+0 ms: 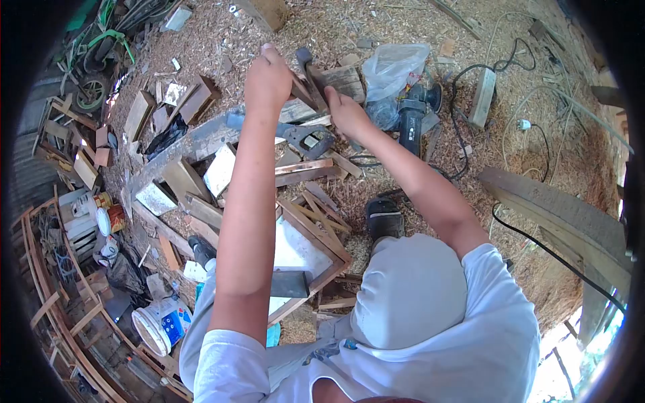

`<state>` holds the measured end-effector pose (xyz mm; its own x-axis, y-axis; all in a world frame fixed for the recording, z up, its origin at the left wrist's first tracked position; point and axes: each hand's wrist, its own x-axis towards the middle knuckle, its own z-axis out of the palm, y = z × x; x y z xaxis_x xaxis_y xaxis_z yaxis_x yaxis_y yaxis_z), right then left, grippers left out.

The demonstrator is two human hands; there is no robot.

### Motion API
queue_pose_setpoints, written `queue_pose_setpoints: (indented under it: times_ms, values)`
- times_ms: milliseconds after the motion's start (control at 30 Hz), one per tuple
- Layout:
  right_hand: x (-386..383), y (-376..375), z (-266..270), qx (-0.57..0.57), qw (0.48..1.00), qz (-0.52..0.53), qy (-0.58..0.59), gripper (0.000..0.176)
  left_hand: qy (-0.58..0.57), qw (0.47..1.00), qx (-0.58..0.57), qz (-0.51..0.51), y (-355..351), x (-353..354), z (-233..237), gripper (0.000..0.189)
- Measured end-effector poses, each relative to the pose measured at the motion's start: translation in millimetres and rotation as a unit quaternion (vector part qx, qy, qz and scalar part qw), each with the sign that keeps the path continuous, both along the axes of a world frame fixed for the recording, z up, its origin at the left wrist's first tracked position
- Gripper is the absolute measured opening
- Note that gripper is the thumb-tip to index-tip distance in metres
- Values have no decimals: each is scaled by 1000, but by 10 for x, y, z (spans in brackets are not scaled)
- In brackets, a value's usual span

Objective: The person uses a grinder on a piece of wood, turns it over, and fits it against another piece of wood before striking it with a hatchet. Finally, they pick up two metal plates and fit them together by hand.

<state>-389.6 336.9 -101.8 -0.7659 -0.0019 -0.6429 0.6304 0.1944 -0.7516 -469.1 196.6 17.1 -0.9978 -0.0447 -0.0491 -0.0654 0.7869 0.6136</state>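
The left hand (267, 82) closes around a narrow brown wooden strip (302, 91); the right hand (348, 114) pinches a dark, slender bar (314, 75) beside it, above the shaving-strewn ground (322, 30). A slackened grip could let either piece slip and scrape the fingers.

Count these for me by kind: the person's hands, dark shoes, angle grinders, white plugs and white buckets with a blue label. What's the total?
Hands, left and right: 2
Dark shoes, left and right: 2
Angle grinder: 1
White plug: 1
White bucket with a blue label: 1
Total: 7
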Motion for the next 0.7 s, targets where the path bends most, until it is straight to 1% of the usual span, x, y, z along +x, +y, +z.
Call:
queue_pose_setpoints:
  times_ms: [33,100,133,167,200,233,267,300,367,400,433,467,500,533,567,600,633,700]
  values:
    - [-20,15,-38,2,1000,-2,2,76,2,1000,2,-2,7,-1,-4,66]
    - [-75,-3,-142,49,989,-62,121,75,17,1000,-12,13,-19,8,-16,68]
    - [-99,33,109,12,988,-75,133,71,15,1000,-12,14,-14,24,9,68]
    - [-130,57,345,11,989,-74,130,71,6,1000,-6,19,-3,33,33,69]
    - [-164,74,554,22,975,-83,205,70,-3,1000,1,22,11,42,48,69]
    - [-195,72,665,34,955,-91,279,68,-4,1000,1,21,10,37,23,69]
    - [-223,31,705,32,938,-112,326,67,9,1000,-11,15,8,31,5,69]
    - [-216,36,705,33,937,-111,328,67,23,999,-23,9,4,10,-17,68]
    - [-134,11,634,97,904,-78,410,69,27,999,-27,2,-14,-20,-70,68]
    - [-112,-26,326,96,904,-76,410,69,29,999,-32,-6,-27,-18,-80,68]
    - [-93,-76,-172,140,928,-34,343,71,29,999,-32,-3,-1,23,5,68]
    - [-69,-86,-428,183,944,8,273,74,-19,1000,11,16,70,94,169,69]
    - [-35,-50,-375,184,944,9,275,74,-65,996,55,34,133,133,264,69]
    - [-24,-45,-323,134,968,36,211,78,-61,996,53,30,154,92,254,69]
    - [-13,-38,-284,81,984,65,144,82,-35,999,7,13,160,56,195,69]
    - [8,-34,-217,39,993,44,102,83,-14,999,-41,-1,131,76,140,70]
    - [8,-44,-187,39,993,43,104,83,-12,999,-42,-1,104,76,97,70]
    - [-10,-74,-106,-98,991,-78,54,78,-10,1000,-10,6,23,46,55,70]
